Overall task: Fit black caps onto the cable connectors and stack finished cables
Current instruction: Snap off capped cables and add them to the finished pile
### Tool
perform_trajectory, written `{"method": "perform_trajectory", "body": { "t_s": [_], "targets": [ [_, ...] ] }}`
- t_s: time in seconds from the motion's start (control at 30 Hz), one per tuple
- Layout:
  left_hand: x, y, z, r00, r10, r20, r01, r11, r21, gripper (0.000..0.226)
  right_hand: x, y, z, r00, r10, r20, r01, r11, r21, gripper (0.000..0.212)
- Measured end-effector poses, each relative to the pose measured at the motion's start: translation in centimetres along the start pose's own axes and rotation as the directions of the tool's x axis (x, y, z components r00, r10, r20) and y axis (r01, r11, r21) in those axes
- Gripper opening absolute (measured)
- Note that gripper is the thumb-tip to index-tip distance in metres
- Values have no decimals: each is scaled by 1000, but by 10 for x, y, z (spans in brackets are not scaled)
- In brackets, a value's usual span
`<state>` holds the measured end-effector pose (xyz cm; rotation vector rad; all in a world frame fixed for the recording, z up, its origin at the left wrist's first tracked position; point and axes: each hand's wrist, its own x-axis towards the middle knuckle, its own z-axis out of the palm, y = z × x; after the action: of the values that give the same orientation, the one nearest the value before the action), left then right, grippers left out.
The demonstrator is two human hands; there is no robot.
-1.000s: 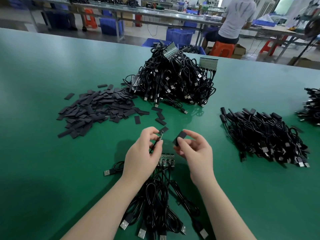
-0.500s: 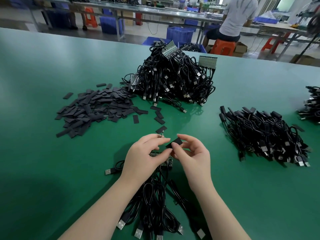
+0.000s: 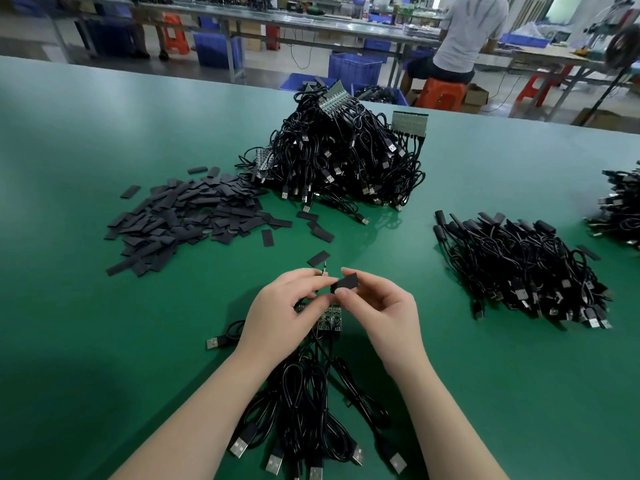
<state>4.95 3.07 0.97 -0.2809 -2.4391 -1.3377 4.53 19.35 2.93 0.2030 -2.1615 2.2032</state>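
Hands closed up since 1 s ago: right hand (image 3: 377,306) brought the black cap (image 3: 346,283) in from clear of the left hand (image 3: 287,306) to touching its fingers (image 3: 323,284). Cap now flatter, sitting just above the small circuit boards (image 3: 329,318), which left hand covers more.

- The left hand (image 3: 280,315) is covering most of the small circuit boards (image 3: 330,320) and the connector (image 3: 323,271) it is pinching, so only a tip is showing.
- The right hand (image 3: 377,308) is hiding the lower edge of the black cap (image 3: 346,283).
- The bundle of cables (image 3: 304,403) is running off the bottom edge and under both forearms.
- The far-right cable pile (image 3: 620,209) is being cut by the right edge.
- The seated person (image 3: 467,36) is being cropped at the top.
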Motion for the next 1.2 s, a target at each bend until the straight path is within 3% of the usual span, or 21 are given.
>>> {"method": "perform_trajectory", "body": {
  "t_s": [0.47,0.63,0.77,0.93,1.2],
  "targets": [
    [1,-1,3,999,40,5,-41,999,10,26,1,0,-2,999,-2,-47,4,999,39,21],
    [0,-2,1,997,57,47,-57,998,0,25,6,4,-9,988,49,-149,-43,998,43,14],
    [0,-1,2,999,-17,28,17,999,-29,23,6,4,-10,984,37,-173,-31,999,34,16],
    [-1,2,0,992,-97,77,100,995,-31,38,5,5,-6,987,32,-155,-30,999,18,14],
    [0,1,1,999,-44,18,43,998,42,24,4,1,-7,983,-32,-183,35,999,16,15]
  ]
}}
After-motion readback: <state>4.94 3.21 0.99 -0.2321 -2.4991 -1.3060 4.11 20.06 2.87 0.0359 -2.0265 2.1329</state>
